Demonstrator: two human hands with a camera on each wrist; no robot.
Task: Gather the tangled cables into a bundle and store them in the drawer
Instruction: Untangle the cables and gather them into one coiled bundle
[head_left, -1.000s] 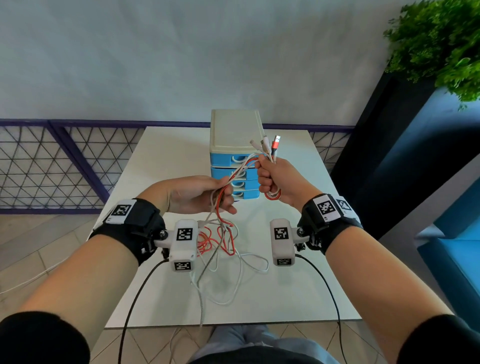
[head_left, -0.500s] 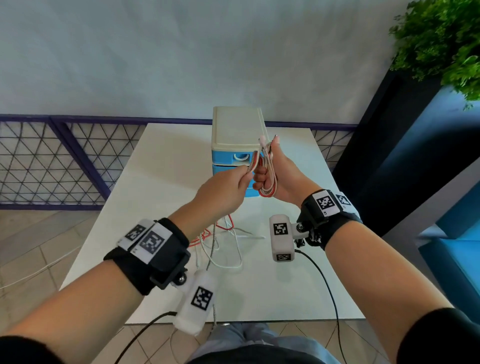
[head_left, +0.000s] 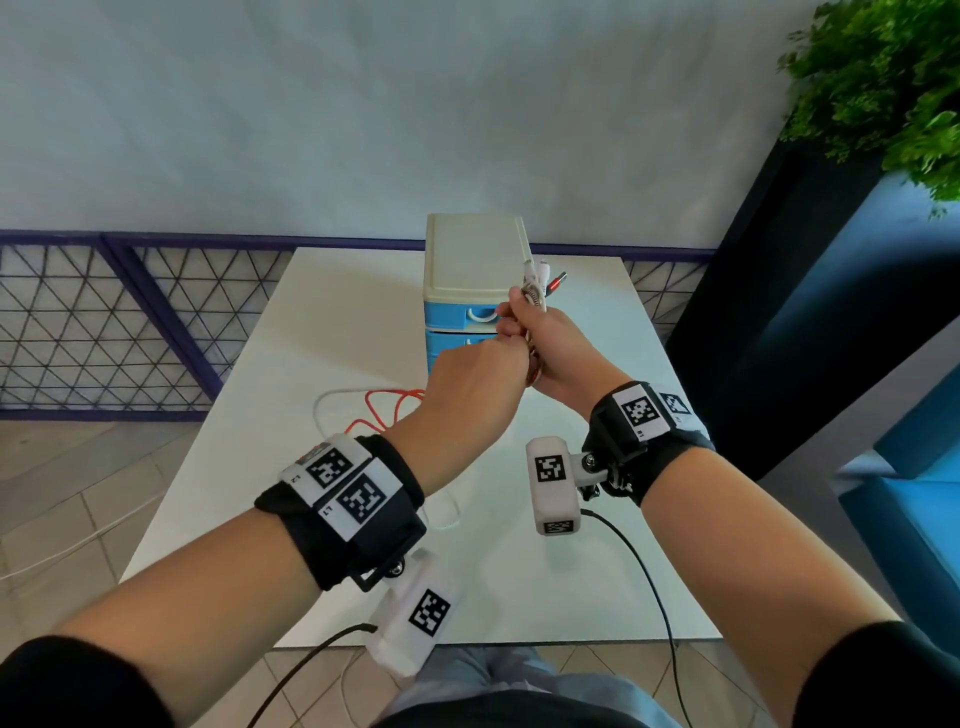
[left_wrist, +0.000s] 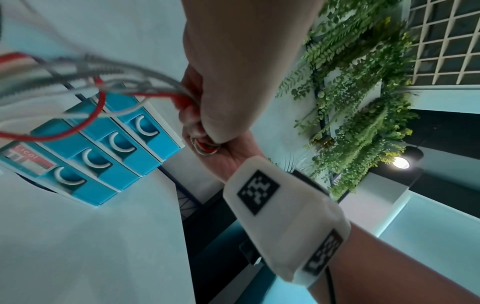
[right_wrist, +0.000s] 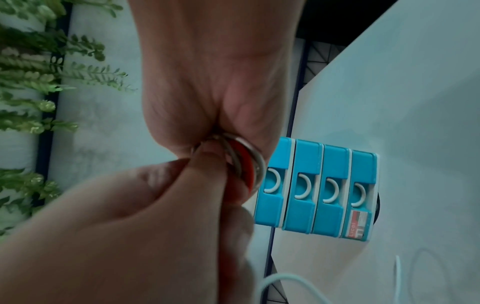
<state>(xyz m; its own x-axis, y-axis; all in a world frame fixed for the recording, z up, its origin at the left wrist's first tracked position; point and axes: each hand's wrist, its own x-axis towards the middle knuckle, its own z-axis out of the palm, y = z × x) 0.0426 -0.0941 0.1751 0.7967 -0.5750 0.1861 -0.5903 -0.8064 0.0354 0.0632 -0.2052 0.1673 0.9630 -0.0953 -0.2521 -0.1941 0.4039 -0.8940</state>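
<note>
Head view: both hands meet above the white desk (head_left: 322, 322), just in front of a small drawer unit (head_left: 475, 270) with a cream top and blue drawer fronts. The right hand (head_left: 558, 345) is curled round a bundle of cables (head_left: 535, 291); white plugs and one red plug stick up out of the fist. The left hand (head_left: 475, 384) is closed against it, fingers pinching the cables at the near side of the right fist. Loose red and white cable loops (head_left: 379, 410) lie on the desk left of the left hand. A green plant (head_left: 883, 88) stands at upper right.

Left wrist view: the left hand (left_wrist: 233, 82) grips grey, white and red cable strands (left_wrist: 103, 82) that run off to the left edge. Below it the right hand (left_wrist: 221, 162) holds small red and white coils (left_wrist: 206, 147) in its palm. Four blue drawers (left_wrist: 103, 152) with white crescent pulls show behind; all look shut.

Right wrist view: the right hand (right_wrist: 215, 82) is clenched on a coil of red and grey cable (right_wrist: 246, 166). The left hand's fingers (right_wrist: 202, 181) pinch that coil from below. The drawer unit (right_wrist: 317, 191) sits on the desk (right_wrist: 415, 102) beyond, and a white cable (right_wrist: 280, 281) trails at the bottom.
</note>
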